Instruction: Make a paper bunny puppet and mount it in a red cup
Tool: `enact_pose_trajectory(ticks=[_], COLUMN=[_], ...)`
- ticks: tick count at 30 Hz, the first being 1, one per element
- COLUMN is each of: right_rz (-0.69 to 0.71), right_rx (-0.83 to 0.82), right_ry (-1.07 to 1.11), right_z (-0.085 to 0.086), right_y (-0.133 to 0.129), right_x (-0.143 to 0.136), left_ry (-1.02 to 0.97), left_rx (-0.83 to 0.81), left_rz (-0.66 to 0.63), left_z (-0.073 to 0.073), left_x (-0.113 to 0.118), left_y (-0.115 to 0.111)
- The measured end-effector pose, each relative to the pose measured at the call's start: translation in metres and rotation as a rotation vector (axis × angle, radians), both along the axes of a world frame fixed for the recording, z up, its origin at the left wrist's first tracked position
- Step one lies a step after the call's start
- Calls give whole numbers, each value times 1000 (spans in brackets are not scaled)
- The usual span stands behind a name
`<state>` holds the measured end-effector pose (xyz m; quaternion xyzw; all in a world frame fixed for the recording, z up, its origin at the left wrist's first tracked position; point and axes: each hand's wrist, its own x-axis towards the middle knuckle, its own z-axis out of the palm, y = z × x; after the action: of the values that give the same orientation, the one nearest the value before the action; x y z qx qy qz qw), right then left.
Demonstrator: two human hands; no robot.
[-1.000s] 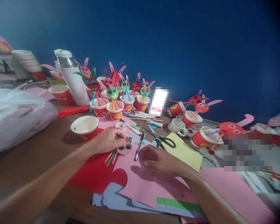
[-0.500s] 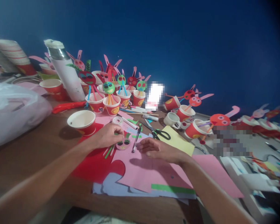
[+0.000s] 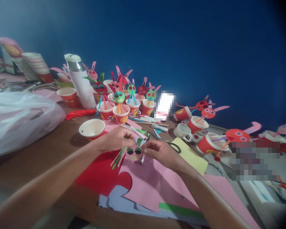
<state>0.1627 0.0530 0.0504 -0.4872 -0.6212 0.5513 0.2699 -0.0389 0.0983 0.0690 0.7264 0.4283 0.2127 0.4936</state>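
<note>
A round pink paper face [image 3: 133,156], with dark eyes under green lids and a pale yellow mouth, is between my two hands above the pink paper [image 3: 143,181]. My left hand [image 3: 118,139] pinches it at its upper left edge. On the opposite edge my right hand [image 3: 160,152] has its fingertips closed on it. A green paper strip [image 3: 139,141] shows at the top of the face, between the hands. Partly under my right hand lies a pen [image 3: 142,160]. Thin green and white paper strips [image 3: 119,159] lie beside the face on red paper [image 3: 97,173].
Red paper cups [image 3: 121,115] with paper puppets on straws stand along the blue wall. Nearer are an open cup [image 3: 92,128], a white mug [image 3: 182,132], scissors [image 3: 175,147] and yellow paper [image 3: 190,156]. A plastic bag [image 3: 23,122] and a white flask [image 3: 82,84] occupy the left.
My right hand has moved left and closed its fingertips on the paper face's edge. The face sits nearer the camera. The whole view has shifted, with things now lower and further right.
</note>
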Motion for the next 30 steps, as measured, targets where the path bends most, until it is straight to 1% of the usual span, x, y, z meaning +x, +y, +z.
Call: enact_pose_trajectory(ticks=[3,6,7,9,11,13,15,16,19,22,25,30], right_rz=[13,-14,-25,-48,-106,-185,-257,-282,-332,-349,-345,-322], right_rx=[-43,-62,-62,-73,-88,-102,-110,-114,-136,-172,-199,-194], right_ry=[54,87,96,129,188,255,310,326,364,392,401,420], right_z=[-3,-7,-7,-7,-7,-7,-9,-11,-20,-30,-36,-43], right_y=[4,11,13,19,24,28,30,31,32,32,32,34], right_x=[-1,0,0,-1,-2,-4,-5,-5,-8,-10,-12,-10], left_ry=[-7,-9,-14,-65,-184,-321,-477,-549,-607,-685,-752,-781], left_rx=[-44,-42,-31,12,72,83,29,-36,-297,-489,-591,-672], left_rz=[-40,-18,7,111,286,459,524,533,490,450,434,425], left_z=[0,0,0,0,-1,-5,-14,-19,-37,-49,-55,-59], left_x=[3,4,4,3,1,-1,-2,-2,3,11,14,11], left_y=[6,12,13,10,3,-6,-13,-15,-16,-12,-9,-9])
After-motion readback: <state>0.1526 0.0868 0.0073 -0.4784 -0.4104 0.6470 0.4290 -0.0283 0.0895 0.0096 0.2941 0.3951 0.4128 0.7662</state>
